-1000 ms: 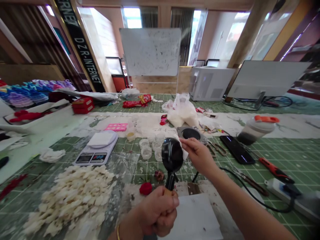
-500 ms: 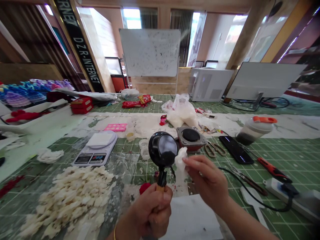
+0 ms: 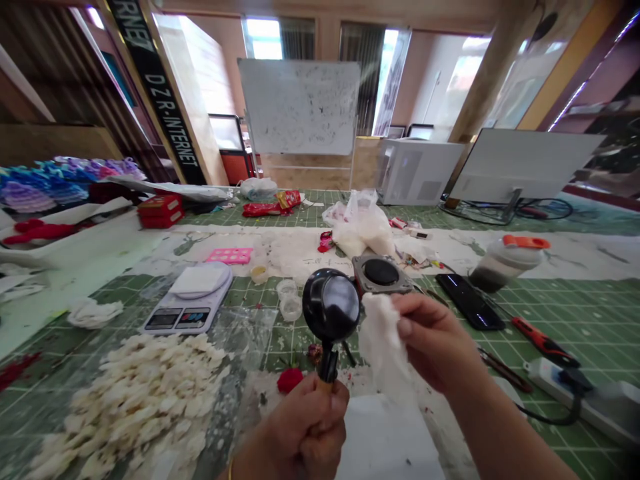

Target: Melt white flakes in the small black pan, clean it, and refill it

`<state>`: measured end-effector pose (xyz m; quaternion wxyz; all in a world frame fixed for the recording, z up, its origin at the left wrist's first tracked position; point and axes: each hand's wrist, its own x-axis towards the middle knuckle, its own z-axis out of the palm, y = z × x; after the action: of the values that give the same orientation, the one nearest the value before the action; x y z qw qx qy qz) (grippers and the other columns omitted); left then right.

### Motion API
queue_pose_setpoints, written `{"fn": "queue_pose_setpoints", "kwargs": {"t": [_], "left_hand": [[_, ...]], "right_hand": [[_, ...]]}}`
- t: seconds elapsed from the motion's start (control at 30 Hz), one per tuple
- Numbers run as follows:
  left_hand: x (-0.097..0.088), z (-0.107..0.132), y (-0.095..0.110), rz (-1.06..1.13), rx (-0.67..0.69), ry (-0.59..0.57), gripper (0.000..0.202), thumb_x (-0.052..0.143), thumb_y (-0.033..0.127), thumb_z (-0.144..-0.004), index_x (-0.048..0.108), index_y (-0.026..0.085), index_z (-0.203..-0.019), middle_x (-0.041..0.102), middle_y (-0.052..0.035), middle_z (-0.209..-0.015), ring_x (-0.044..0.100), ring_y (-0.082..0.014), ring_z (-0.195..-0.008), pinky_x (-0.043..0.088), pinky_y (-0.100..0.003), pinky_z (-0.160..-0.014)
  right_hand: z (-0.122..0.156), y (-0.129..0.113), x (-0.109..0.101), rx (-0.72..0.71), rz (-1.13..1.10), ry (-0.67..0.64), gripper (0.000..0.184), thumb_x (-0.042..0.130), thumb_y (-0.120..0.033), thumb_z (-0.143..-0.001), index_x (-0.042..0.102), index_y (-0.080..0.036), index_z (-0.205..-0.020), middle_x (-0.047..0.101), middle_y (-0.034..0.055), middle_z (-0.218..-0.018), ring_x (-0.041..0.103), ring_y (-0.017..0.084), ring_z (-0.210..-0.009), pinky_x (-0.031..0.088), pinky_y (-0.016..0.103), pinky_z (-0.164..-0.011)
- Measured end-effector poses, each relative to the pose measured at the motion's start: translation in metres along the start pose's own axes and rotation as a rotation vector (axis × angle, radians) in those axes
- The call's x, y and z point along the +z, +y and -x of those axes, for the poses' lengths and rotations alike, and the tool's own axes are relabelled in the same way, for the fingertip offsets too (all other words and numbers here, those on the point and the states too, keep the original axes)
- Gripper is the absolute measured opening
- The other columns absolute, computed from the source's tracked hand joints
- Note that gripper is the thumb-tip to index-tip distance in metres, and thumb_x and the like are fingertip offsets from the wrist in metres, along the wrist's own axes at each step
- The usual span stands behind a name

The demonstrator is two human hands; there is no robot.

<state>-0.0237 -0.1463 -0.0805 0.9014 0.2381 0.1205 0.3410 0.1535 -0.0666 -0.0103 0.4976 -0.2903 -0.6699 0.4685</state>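
Observation:
My left hand [image 3: 305, 427] is closed around the handle of a small black ladle [image 3: 331, 308], held upright with its round bowl above the table. My right hand [image 3: 434, 340] pinches a crumpled white tissue [image 3: 381, 328] just to the right of the ladle's bowl, close to it or touching its edge. Below the ladle on the green cutting mat lie a red flower-shaped piece [image 3: 291, 379] and a smaller dark one [image 3: 315, 353].
A pile of white flakes [image 3: 130, 393] lies at front left, with a digital scale [image 3: 189, 301] behind it. A small square burner [image 3: 381, 273], clear cups [image 3: 289, 300], a phone [image 3: 469, 301], a lidded cup [image 3: 505, 261], a red-handled tool [image 3: 544, 341] and a power strip [image 3: 585, 393] sit around. White paper [image 3: 385, 433] lies near me.
My right hand has drawn back from behind the ladle's bowl, now holding the tissue bunched at its right side. The ladle shifted slightly left and turned.

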Motion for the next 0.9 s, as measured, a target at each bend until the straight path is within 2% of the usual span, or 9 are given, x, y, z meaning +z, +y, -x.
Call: {"fn": "queue_pose_setpoints", "kwargs": {"t": [0.07, 0.13, 0.23, 0.3, 0.43, 0.57, 0.63, 0.8, 0.9], "left_hand": [[0.000, -0.001, -0.001, 0.009, -0.008, 0.004, 0.023, 0.047, 0.024, -0.075, 0.037, 0.019, -0.056, 0.030, 0.0098, -0.030, 0.018, -0.0030, -0.022, 0.025, -0.014, -0.026], [0.000, -0.001, -0.002, 0.010, -0.016, 0.016, 0.022, 0.048, 0.022, -0.073, 0.038, 0.019, -0.054, 0.031, 0.0094, -0.029, 0.018, -0.0030, -0.022, 0.024, -0.014, -0.026], [-0.001, -0.002, -0.002, -0.004, -0.030, 0.050, 0.024, 0.051, 0.023, -0.071, 0.037, 0.019, -0.052, 0.032, 0.0091, -0.028, 0.019, -0.0029, -0.021, 0.023, -0.014, -0.025], [-0.001, -0.003, -0.001, -0.015, -0.044, 0.085, 0.026, 0.053, 0.027, -0.071, 0.036, 0.019, -0.052, 0.032, 0.0094, -0.027, 0.019, -0.0027, -0.020, 0.024, -0.014, -0.025], [0.001, -0.005, -0.001, -0.028, -0.063, 0.126, 0.028, 0.054, 0.033, -0.072, 0.037, 0.019, -0.054, 0.033, 0.0097, -0.028, 0.019, -0.0027, -0.020, 0.023, -0.014, -0.024], [0.001, -0.006, -0.003, -0.080, -0.068, 0.121, 0.026, 0.054, 0.030, -0.070, 0.037, 0.019, -0.054, 0.033, 0.0093, -0.028, 0.018, -0.0023, -0.021, 0.021, -0.014, -0.024], [0.000, -0.006, -0.004, -0.100, -0.054, 0.119, 0.026, 0.054, 0.031, -0.069, 0.038, 0.019, -0.054, 0.033, 0.0094, -0.028, 0.018, -0.0023, -0.021, 0.020, -0.013, -0.024], [-0.005, -0.004, -0.001, -0.089, -0.097, 0.178, 0.030, 0.053, 0.039, -0.073, 0.036, 0.020, -0.057, 0.033, 0.0103, -0.028, 0.019, -0.0034, -0.020, 0.022, -0.014, -0.024], [-0.002, -0.006, -0.001, -0.105, -0.112, 0.186, 0.032, 0.056, 0.040, -0.069, 0.035, 0.020, -0.056, 0.033, 0.0103, -0.028, 0.018, -0.0028, -0.021, 0.021, -0.014, -0.024]], "right_hand": [[-0.008, 0.002, -0.007, 0.029, 0.014, 0.037, 0.018, 0.060, -0.036, -0.074, 0.063, -0.023, -0.087, 0.065, 0.0025, -0.075, 0.060, 0.014, -0.064, 0.049, 0.027, -0.055], [-0.013, 0.010, -0.007, -0.016, 0.223, 0.065, 0.016, 0.060, -0.031, -0.075, 0.065, -0.023, -0.088, 0.065, 0.0032, -0.079, 0.060, 0.015, -0.071, 0.049, 0.029, -0.063], [-0.010, 0.023, 0.002, -0.198, 0.610, 0.132, 0.017, 0.055, -0.023, -0.078, 0.067, -0.026, -0.090, 0.061, 0.0042, -0.085, 0.056, 0.015, -0.081, 0.046, 0.032, -0.074], [-0.004, 0.027, 0.011, -0.313, 0.745, 0.141, 0.022, 0.053, -0.018, -0.079, 0.067, -0.026, -0.094, 0.059, 0.0051, -0.086, 0.054, 0.015, -0.081, 0.046, 0.032, -0.072], [-0.007, 0.026, 0.018, -0.443, 0.795, -0.014, 0.026, 0.050, -0.014, -0.080, 0.065, -0.023, -0.099, 0.059, 0.0059, -0.086, 0.055, 0.014, -0.079, 0.048, 0.028, -0.070], [-0.025, 0.026, 0.014, -0.368, 0.836, 0.090, 0.024, 0.046, -0.017, -0.082, 0.066, -0.021, -0.094, 0.057, 0.0055, -0.083, 0.056, 0.014, -0.077, 0.049, 0.026, -0.069], [-0.023, 0.028, 0.016, -0.366, 0.857, 0.107, 0.026, 0.044, -0.016, -0.083, 0.065, -0.020, -0.099, 0.057, 0.0065, -0.085, 0.056, 0.014, -0.078, 0.049, 0.027, -0.070], [0.004, 0.031, 0.025, -0.522, 0.875, -0.074, 0.037, 0.046, -0.012, -0.081, 0.056, -0.026, -0.114, 0.059, 0.0065, -0.096, 0.054, 0.016, -0.088, 0.047, 0.030, -0.076], [-0.008, 0.029, 0.023, -0.522, 0.865, -0.088, 0.035, 0.044, -0.013, -0.082, 0.058, -0.025, -0.112, 0.059, 0.0065, -0.095, 0.055, 0.015, -0.087, 0.048, 0.029, -0.074]]}}
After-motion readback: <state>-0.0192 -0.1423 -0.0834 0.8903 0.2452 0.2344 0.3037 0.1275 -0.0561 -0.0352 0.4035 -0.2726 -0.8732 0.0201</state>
